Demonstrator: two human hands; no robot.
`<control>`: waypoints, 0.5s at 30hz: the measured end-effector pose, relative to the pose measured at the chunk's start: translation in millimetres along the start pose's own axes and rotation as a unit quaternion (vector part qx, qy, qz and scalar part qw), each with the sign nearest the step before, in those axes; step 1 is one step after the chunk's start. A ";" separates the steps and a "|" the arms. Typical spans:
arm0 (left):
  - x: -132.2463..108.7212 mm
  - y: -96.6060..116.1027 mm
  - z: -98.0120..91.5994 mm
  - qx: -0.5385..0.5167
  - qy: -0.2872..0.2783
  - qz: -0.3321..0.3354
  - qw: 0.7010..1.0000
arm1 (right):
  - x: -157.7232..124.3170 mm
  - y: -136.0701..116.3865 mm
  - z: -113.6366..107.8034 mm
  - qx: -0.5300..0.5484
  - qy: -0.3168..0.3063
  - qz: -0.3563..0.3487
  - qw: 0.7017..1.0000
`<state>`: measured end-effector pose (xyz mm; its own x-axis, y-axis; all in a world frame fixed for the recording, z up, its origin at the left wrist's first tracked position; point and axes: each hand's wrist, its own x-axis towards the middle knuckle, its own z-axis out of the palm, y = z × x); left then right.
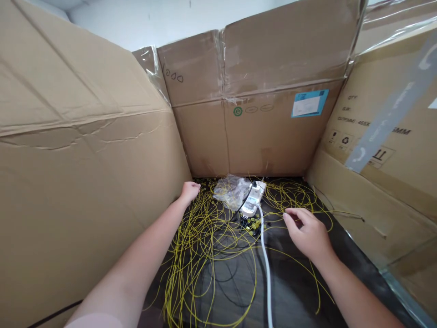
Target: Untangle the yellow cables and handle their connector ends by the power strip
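Observation:
A tangle of thin yellow wire (191, 255) spreads in loose loops over the dark tabletop (235, 278). My left hand (191, 191) is closed at the far left of the tangle, beside many small yellow pieces; whatever its fingertips hold is too small to make out. On the right, my right hand (309, 232) has thumb and forefinger brought together at a strand that passes by the fingertips. Between the hands lie a white power strip (251, 200) with a black plug in it and a crumpled clear plastic bag (232, 191).
Tall cardboard walls stand on the left (85, 182), at the back (262, 141) and on the right (375, 191). A white cable (265, 259) runs from the power strip toward me. Small yellow and black pieces (253, 225) lie just before the strip.

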<state>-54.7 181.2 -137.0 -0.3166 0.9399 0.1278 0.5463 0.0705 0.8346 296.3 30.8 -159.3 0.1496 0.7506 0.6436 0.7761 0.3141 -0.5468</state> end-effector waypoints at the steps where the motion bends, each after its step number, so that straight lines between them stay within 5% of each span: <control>1: 2.3 -0.7 0.9 0.007 0.001 -0.001 1.000 | 0.1 0.4 -0.1 0.001 -0.001 0.005 1.000; 15: 22.8 -10.0 6.4 0.081 -0.021 0.019 0.996 | 1.8 -5.0 -6.0 0.015 -0.004 0.019 1.000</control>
<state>-62.4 204.1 -145.8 -0.2627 0.9556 0.1335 0.6767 0.0838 0.7314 296.4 27.1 -152.2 0.1734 0.7675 0.6171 0.7516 0.3018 -0.5865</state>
